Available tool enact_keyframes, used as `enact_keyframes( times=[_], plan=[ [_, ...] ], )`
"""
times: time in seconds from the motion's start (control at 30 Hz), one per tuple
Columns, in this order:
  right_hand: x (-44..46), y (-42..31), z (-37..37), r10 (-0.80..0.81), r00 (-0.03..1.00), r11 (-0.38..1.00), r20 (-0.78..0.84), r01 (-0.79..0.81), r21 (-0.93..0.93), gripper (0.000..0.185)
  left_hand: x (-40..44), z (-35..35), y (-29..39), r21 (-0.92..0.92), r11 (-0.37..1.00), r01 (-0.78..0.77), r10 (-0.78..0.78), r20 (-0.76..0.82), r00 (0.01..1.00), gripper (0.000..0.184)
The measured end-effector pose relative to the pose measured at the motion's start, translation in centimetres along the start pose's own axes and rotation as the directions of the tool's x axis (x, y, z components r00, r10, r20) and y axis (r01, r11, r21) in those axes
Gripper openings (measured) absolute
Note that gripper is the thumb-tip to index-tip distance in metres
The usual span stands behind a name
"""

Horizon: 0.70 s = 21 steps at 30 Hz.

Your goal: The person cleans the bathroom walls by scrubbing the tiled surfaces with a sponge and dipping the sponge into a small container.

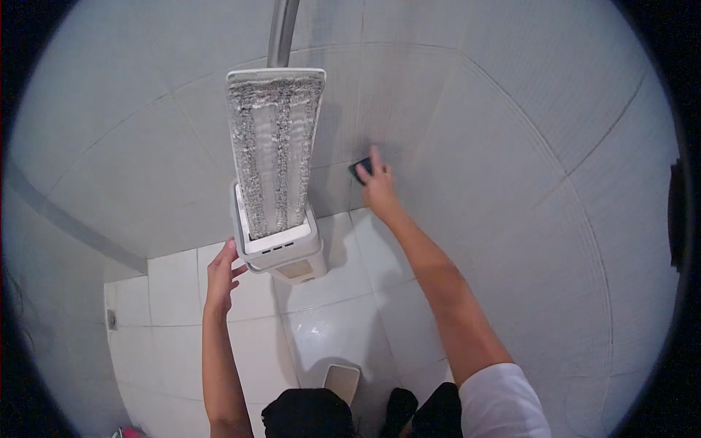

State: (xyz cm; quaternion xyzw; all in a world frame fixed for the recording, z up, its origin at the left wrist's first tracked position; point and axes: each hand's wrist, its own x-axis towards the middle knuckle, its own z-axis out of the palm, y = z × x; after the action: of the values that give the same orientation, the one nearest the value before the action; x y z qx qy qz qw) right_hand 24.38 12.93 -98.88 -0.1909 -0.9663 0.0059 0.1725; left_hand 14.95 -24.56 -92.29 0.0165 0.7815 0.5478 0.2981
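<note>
A flat mop head (277, 153) with grey and white striped pile stands upright in a white and grey bucket (299, 264), its pad facing me. At the bucket's left side is my left hand (223, 274), its fingers apart and touching or close to the rim. My right hand (379, 184) is at the tiled wall, slightly blurred, with its fingers over a small dark pad (361, 170) pressed against the tiles. Part of that pad is hidden by the fingers.
A metal pole (282, 33) rises behind the mop head. A small pale container (342, 381) sits on the tiled floor (328, 328) near my feet. A drain (112, 319) is at the far left, and a pink item (131, 433) shows at the lower left edge.
</note>
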Motion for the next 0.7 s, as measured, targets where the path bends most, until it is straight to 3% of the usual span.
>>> enact_keyframes(
  times=[0.07, 0.13, 0.2, 0.3, 0.43, 0.5, 0.53, 0.6, 0.7],
  plan=[
    [-0.2, 0.5, -1.9, 0.182, 0.906, 0.931, -0.382, -0.034, 0.363, 0.056, -0.1, -0.2, 0.5, -0.018, 0.998, -0.066, 0.066, -0.008, 0.998, 0.077],
    [1.9, -0.8, -8.6, 0.207, 0.771, 0.953, -0.602, -0.019, 0.303, 0.057, -0.7, 0.0, 1.3, 0.008, 0.995, -0.103, 0.103, -0.025, 0.994, 0.075],
    [5.5, -1.5, -11.5, 0.121, 0.596, 0.967, -0.794, 0.11, 0.229, 0.056, -0.5, 0.3, 1.6, 0.035, 0.991, -0.13, 0.131, -0.039, 0.991, 0.073],
    [8.1, -4.2, -10.8, 0.053, 0.554, 0.973, -0.831, 0.157, 0.166, 0.057, -0.2, 0.2, 1.4, 0.086, 0.987, -0.136, 0.134, 0.031, 0.991, 0.072],
    [4.8, -5.2, 2.8, 0.057, 0.724, 0.979, -0.688, 0.094, 0.181, 0.063, 0.5, 0.4, 1.3, 0.009, 0.996, -0.085, 0.085, 0.035, 0.996, 0.072],
    [1.6, -4.5, 8.6, 0.084, 0.862, 0.974, -0.501, 0.036, 0.225, 0.066, 0.5, 0.5, 1.1, -0.002, 0.997, -0.078, 0.078, 0.021, 0.997, 0.072],
    [0.8, -4.0, 8.2, 0.089, 0.857, 0.975, -0.508, 0.03, 0.221, 0.066, 0.6, 0.7, 1.1, 0.001, 0.996, -0.087, 0.087, 0.027, 0.996, 0.072],
    [-0.4, -3.0, 6.8, 0.181, 0.854, 0.921, -0.487, 0.027, 0.389, 0.062, 0.8, 0.6, 0.8, 0.022, 0.996, -0.081, 0.081, 0.005, 0.997, 0.072],
    [4.0, -1.8, -2.7, 0.216, 0.612, 0.935, -0.761, 0.095, 0.342, 0.064, 0.6, 1.1, 0.7, 0.028, 0.994, -0.106, 0.107, -0.055, 0.993, 0.061]
  ],
)
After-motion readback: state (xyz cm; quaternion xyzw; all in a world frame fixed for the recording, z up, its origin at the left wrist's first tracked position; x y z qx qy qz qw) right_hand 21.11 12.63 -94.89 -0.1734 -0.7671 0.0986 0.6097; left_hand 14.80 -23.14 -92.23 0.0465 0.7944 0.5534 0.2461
